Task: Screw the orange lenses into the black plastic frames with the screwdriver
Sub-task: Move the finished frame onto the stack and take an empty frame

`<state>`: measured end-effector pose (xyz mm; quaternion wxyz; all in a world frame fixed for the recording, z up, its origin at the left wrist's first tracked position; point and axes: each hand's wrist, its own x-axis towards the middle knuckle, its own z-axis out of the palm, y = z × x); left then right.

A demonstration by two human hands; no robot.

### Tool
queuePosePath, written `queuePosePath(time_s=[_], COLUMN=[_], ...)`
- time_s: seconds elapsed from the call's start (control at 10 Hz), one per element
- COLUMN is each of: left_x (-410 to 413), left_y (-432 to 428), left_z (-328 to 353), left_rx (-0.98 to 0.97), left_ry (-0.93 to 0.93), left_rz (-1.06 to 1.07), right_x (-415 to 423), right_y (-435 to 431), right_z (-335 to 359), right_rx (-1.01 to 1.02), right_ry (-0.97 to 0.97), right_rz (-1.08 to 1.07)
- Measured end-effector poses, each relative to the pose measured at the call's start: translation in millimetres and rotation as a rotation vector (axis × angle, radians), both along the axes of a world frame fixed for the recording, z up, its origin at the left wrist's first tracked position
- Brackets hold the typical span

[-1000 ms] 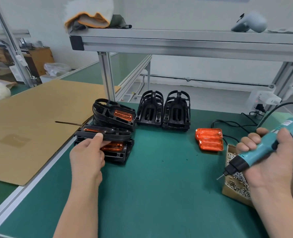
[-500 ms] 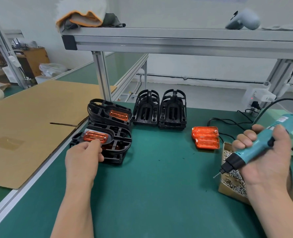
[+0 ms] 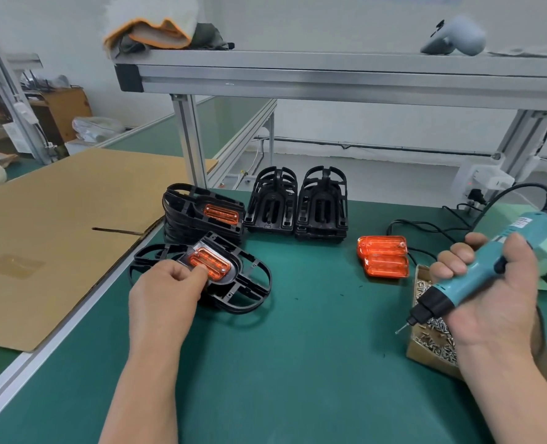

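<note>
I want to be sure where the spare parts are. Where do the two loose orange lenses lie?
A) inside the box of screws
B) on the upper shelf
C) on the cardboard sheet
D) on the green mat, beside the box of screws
D: the two loose orange lenses lie together on the green mat, just left of the box of screws and not inside it.

Bright, even overhead light — soft shadows, mild glare on orange plastic, wide-angle bowing at edges.
</note>
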<state>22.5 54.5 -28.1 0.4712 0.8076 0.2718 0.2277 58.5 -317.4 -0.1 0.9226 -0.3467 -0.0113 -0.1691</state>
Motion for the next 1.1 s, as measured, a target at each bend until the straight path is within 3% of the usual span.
queuePosePath(time_s=[0.5, 0.8, 1.1], left_x=[-1.5, 2.5, -1.3], left_y=[2.4, 23.9, 57.2], left_z=[5.2, -2.9, -7.7], left_rx=[0.068, -0.081, -0.235], left_ry=[0.068, -0.041, -0.147], left_rz=[-0.041, -0.034, 0.144], right_x=[0.0, 1.5, 2.4], right_y=[-0.4, -1.8, -1.7], right_z=[-0.5, -2.5, -4.9], right_rx=[-0.005, -0.018, -0.048], right_ry=[-0.008, -0.009, -0.005], right_rz=[0.014, 0.022, 0.022])
